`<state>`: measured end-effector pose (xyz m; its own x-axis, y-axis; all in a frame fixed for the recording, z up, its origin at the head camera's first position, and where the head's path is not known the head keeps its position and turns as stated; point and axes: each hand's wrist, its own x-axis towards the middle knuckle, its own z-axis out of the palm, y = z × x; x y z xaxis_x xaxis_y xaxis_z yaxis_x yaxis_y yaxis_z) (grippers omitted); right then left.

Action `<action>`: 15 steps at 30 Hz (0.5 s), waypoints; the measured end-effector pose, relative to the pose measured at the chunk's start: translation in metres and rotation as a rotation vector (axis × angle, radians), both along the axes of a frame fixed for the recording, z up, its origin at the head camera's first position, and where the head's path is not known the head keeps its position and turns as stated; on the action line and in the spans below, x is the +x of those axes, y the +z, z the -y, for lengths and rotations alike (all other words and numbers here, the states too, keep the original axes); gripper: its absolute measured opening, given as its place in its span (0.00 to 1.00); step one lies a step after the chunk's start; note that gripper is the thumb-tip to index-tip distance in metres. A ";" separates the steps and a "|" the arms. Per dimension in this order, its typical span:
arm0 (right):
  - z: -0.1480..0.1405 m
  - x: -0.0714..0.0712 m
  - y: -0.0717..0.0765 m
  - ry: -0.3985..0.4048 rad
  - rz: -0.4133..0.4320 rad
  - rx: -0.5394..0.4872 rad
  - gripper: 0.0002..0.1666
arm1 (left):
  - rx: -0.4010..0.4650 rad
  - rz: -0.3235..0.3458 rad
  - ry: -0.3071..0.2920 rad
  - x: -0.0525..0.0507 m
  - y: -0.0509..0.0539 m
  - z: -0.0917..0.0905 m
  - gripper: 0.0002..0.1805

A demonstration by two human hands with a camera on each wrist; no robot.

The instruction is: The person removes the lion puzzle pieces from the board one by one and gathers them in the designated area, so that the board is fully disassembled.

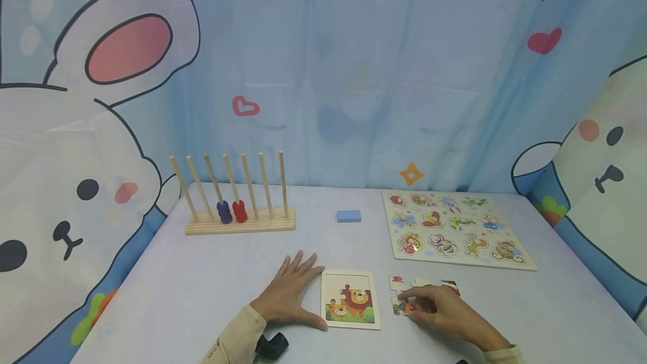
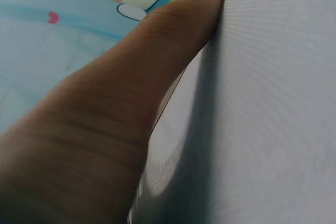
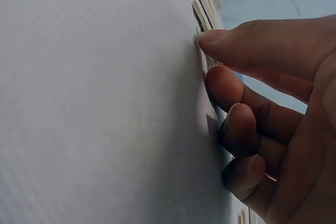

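Note:
A small framed jigsaw puzzle [image 1: 350,274] lies on the table, with lion pieces [image 1: 356,300] filling the lower part of its picture. Spread wide, my left hand [image 1: 289,292] touches the frame's left edge with index fingertip and thumb. The left wrist view shows that thumb [image 2: 173,30] stretched along the tabletop. To the right of the frame, my right hand [image 1: 445,310] pinches a puzzle piece [image 1: 408,308] between thumb and curled index finger, low over the table. Other loose pieces [image 1: 396,282] lie around these fingers, some partly hidden by the hand.
A wooden peg rack [image 1: 240,228] with purple and red beads stands at the back left. A blue block [image 1: 349,216] lies at the back middle. An insect picture board [image 1: 457,229] lies at the back right. A black object [image 1: 273,346] sits by the left sleeve.

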<state>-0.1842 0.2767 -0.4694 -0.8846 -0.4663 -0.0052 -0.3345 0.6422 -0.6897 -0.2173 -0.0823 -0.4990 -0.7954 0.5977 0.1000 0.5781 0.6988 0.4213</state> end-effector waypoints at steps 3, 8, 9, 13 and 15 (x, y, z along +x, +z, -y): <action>0.000 0.000 0.000 0.000 -0.011 0.007 0.16 | 0.001 0.003 0.002 0.000 0.000 0.000 0.60; -0.001 0.000 -0.001 0.008 -0.019 0.009 0.16 | -0.001 0.007 0.004 0.000 0.000 0.000 0.61; -0.001 0.000 -0.001 0.010 -0.019 0.009 0.16 | -0.001 0.008 0.005 0.001 0.001 0.000 0.61; -0.002 0.000 -0.001 0.014 -0.018 0.008 0.17 | 0.000 0.010 0.006 0.001 0.002 0.000 0.60; -0.002 0.000 -0.001 0.011 -0.020 0.013 0.17 | 0.000 0.011 0.006 0.002 0.003 -0.001 0.60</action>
<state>-0.1837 0.2789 -0.4701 -0.8792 -0.4764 0.0069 -0.3558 0.6470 -0.6744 -0.2155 -0.0817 -0.4961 -0.8000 0.5931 0.0909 0.5691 0.7022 0.4278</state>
